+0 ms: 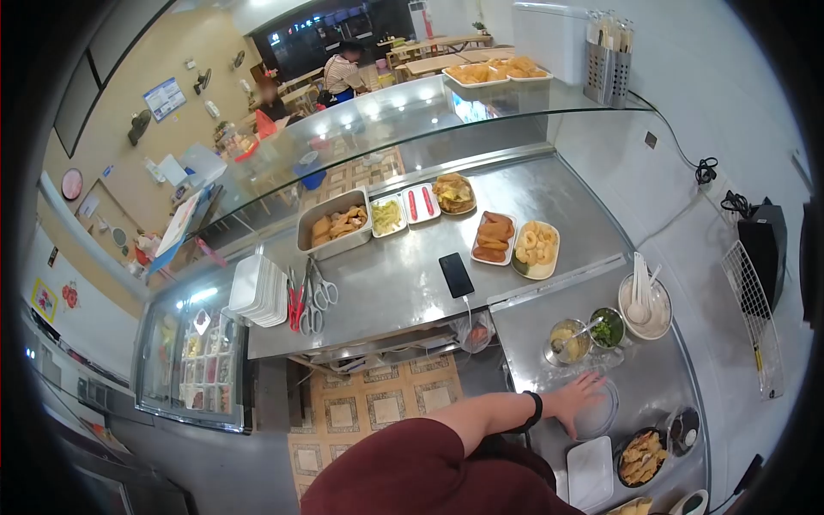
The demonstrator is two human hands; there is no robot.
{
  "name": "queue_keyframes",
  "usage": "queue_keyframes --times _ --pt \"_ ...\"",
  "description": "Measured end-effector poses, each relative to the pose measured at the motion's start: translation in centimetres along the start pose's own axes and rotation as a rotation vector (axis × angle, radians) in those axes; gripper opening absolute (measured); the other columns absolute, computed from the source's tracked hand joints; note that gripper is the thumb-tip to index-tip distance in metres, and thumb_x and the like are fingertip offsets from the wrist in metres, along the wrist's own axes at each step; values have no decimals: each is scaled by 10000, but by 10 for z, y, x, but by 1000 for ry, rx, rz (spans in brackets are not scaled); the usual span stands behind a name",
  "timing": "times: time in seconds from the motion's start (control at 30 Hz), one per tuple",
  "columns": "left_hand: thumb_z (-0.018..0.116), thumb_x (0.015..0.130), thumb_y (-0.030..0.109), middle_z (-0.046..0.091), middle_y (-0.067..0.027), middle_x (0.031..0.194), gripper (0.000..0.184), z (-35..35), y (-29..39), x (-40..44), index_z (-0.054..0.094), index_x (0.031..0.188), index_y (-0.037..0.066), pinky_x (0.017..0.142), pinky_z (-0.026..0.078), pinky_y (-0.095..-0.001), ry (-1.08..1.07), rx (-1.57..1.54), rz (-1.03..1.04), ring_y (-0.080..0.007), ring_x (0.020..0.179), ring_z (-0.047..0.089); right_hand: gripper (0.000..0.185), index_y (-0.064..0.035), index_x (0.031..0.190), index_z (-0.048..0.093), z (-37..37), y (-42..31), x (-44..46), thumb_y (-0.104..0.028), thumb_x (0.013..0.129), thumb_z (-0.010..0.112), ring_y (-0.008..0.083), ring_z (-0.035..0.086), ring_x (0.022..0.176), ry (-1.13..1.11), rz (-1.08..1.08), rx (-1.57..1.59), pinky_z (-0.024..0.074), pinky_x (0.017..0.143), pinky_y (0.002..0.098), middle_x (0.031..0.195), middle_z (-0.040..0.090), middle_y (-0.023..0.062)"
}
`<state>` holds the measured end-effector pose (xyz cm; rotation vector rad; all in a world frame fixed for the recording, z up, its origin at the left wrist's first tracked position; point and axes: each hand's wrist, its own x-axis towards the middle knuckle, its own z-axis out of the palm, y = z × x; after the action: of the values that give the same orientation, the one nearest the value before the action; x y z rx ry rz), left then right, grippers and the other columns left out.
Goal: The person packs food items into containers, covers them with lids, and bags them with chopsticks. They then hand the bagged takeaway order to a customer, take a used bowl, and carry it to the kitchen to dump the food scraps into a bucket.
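My left hand (577, 402), with a black band at the wrist, reaches in over the steel counter. Its fingers are spread at the left rim of a clear round plastic lid or bowl (608, 412); I cannot tell which it is. Just below lies a white rectangular tray (590, 474). A dark bowl of fried-looking food (642, 457) stands to the right of the tray. Above the hand are a metal pot (559, 350) with a spoon in it and a container of chopped greens (608, 329). My right hand is out of view.
A bowl with white spoons (645, 318) stands by the wall. A phone (456, 275) on a cable, food trays (535, 250), scissors (324, 292) and stacked white trays (258, 292) line the counter behind a glass screen (412, 137). A person (341, 73) is beyond it.
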<state>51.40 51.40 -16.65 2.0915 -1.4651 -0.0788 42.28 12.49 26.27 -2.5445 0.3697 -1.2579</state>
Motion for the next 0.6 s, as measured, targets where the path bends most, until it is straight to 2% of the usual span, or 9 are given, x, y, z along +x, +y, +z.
queue_keyframes --times 0.13,0.23,0.33,0.4,0.47,0.53,0.6 --pt "705 330 640 69 -276 1374 1189 2 1 1 316 1284 46 1032 18 -494 -16 17 -10 -423 1278 33 271 42 1020 560 -27 -22 -23 -163 849 514 232 576 793 279 -49 14 474 699 294 916 589 159" --pt "707 334 635 68 -276 1374 1186 0 5 1 314 1284 44 1033 16 -492 -33 25 -23 -421 1279 32 283 40 1053 545 -32 -48 -55 -162 861 499 254 571 846 436 -14 21 471 742 315 988 579 165" --pt "711 341 625 69 -277 1374 1177 -8 7 2 313 1285 44 1034 13 -490 -39 22 -23 -420 1279 31 334 38 1020 542 -30 -41 -97 -231 823 559 349 452 1018 290 54 205 285 905 492 1071 534 193" --pt "715 346 616 70 -279 1373 1172 -9 8 3 312 1285 43 1034 10 -488 -37 13 -21 -420 1279 31 295 1 1080 526 -26 22 -140 -128 814 524 288 455 1049 71 46 48 302 927 399 1119 519 157" --pt "720 350 605 70 -282 1371 1168 -8 9 3 311 1285 39 1035 7 -486 -29 10 -22 -420 1279 31 335 -36 1140 510 -8 77 -175 -25 805 488 228 458 1081 -153 38 -106 319 949 307 1168 504 121" --pt "719 340 608 66 -276 1374 1196 -7 7 2 282 1305 53 1032 13 -498 -40 9 -20 -417 1280 18 307 -27 1092 548 20 48 -212 15 795 483 206 504 980 -172 -237 -230 362 887 300 1046 550 131" --pt "717 326 614 62 -274 1376 1214 -10 8 4 269 1316 73 1028 17 -508 -98 44 -18 -417 1280 19 339 -21 1077 558 38 20 -240 56 760 467 228 523 854 -364 3 -68 409 782 306 900 540 147"
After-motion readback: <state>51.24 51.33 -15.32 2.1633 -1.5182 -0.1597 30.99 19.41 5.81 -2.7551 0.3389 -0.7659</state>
